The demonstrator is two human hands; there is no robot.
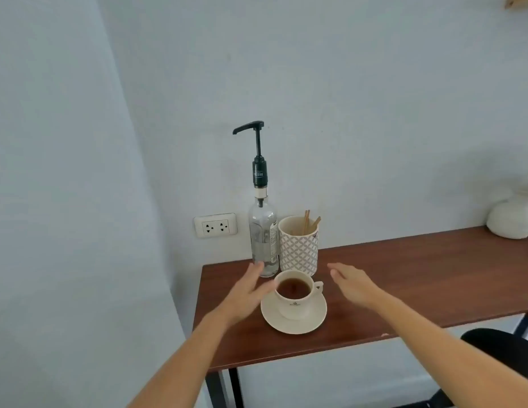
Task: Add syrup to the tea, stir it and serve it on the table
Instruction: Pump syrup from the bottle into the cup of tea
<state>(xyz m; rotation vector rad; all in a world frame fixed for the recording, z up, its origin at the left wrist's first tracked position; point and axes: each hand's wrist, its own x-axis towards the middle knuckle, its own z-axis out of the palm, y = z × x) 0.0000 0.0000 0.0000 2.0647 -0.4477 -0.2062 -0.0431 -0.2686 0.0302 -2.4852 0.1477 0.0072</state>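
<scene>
A: On the table?
B: Cup of dark tea, on a saucer, near the left end. Handle to the right.

A: Behind it?
B: Clear bottle with a black pump, upright at the wall, spout to the left. Just right of it, a patterned mug with thin wooden sticks leaning inside. Bottle and mug close together, maybe touching; hard to tell.

A: Left hand?
B: Spread wide, empty. Just left of the cup, fingertips up by the foot of the bottle. Edge blurred near the cup rim; contact unclear.

A: Right hand?
B: Open too, fingers loosely extended, nothing held. Right of the cup, above the table, fingertips toward the mug. Clear of the handle.

A: So both sides of the cup?
B: Yes, cup and saucer between the two hands, forearms reaching in from below.

A: Anything else?
B: White double socket on the wall, left of the bottle. White vase at the far right end of the table, with a bit of green leaf at the frame edge. Dark round seat low at the right, partly under the table edge. Black table legs below.
</scene>
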